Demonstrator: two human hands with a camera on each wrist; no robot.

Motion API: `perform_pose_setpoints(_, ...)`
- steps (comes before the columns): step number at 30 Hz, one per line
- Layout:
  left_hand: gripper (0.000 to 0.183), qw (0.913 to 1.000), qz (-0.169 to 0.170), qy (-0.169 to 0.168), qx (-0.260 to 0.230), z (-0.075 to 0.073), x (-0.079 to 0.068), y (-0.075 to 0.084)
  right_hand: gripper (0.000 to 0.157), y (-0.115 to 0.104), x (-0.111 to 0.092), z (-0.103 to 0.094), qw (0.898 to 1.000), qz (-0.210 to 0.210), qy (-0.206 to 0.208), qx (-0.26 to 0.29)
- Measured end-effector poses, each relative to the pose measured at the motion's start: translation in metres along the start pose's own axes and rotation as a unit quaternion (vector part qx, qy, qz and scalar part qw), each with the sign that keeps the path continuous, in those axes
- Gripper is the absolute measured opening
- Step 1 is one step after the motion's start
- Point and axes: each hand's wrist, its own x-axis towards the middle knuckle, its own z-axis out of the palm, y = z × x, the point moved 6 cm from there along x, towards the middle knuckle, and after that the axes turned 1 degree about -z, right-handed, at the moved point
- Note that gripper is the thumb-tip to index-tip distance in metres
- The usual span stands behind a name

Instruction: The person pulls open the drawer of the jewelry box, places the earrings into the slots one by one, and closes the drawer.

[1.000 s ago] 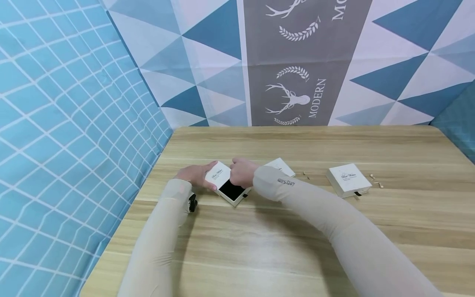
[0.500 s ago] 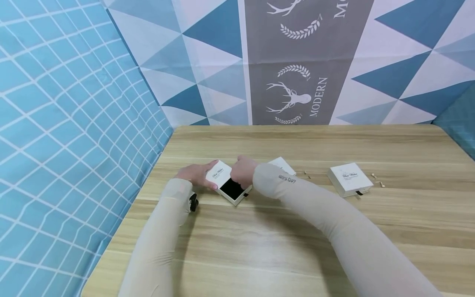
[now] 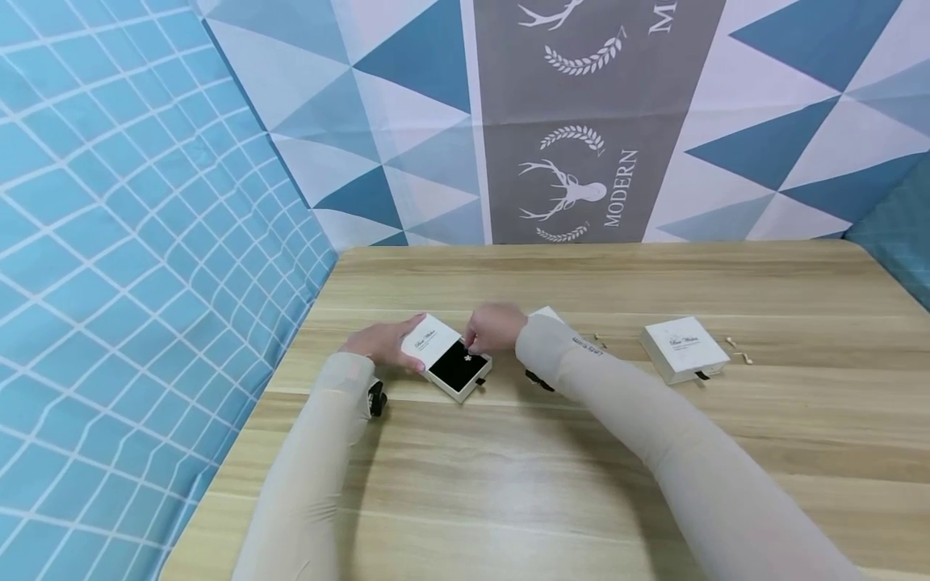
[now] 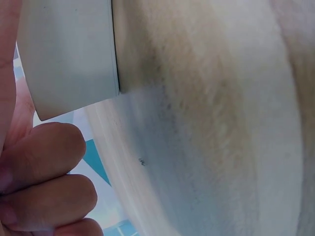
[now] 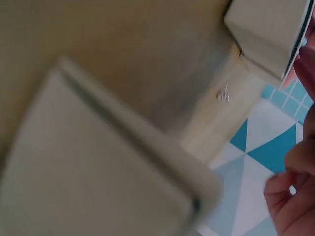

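Note:
My left hand (image 3: 385, 343) grips the lidded end of a small white gift box (image 3: 430, 342), thumb and fingers on its sides. The box's drawer stands pulled out to the right, showing black lining (image 3: 458, 369) and a black pull tab. My right hand (image 3: 496, 327) hovers at the drawer's far edge, its fingertips together on a small silvery flower-shaped piece of jewellery (image 3: 468, 357) over the lining. In the left wrist view, curled fingers (image 4: 44, 157) lie beside the box (image 4: 69, 54). The right wrist view shows my right hand (image 5: 300, 182) with finger and thumb meeting.
A second white box (image 3: 546, 313) lies partly hidden behind the right wrist; it looms blurred in the right wrist view. Another closed box (image 3: 684, 349) sits farther right, with small jewellery pieces (image 3: 739, 353) beside it. Other tiny pieces (image 3: 597, 340) lie between these boxes.
My right hand has shifted right and back from over the drawer, uncovering more black lining and the flower-shaped piece. The left hand and its box have stayed in place.

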Motion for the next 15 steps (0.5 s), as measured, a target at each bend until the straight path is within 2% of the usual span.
perform_pose_setpoints(5, 0.105, 0.9999, -0.013, -0.006, -0.010, -0.0012, -0.0024, -0.0003, 0.011, -0.0008, 0.0012, 0.0083, 0.999, 0.022, -0.006, 0.049)
perform_pose_setpoints(15, 0.104, 0.9998, -0.014, -0.014, -0.011, -0.0008, -0.0017, 0.0018, 0.015, -0.0043, -0.0029, 0.0093, 0.998, 0.009, -0.018, 0.058)
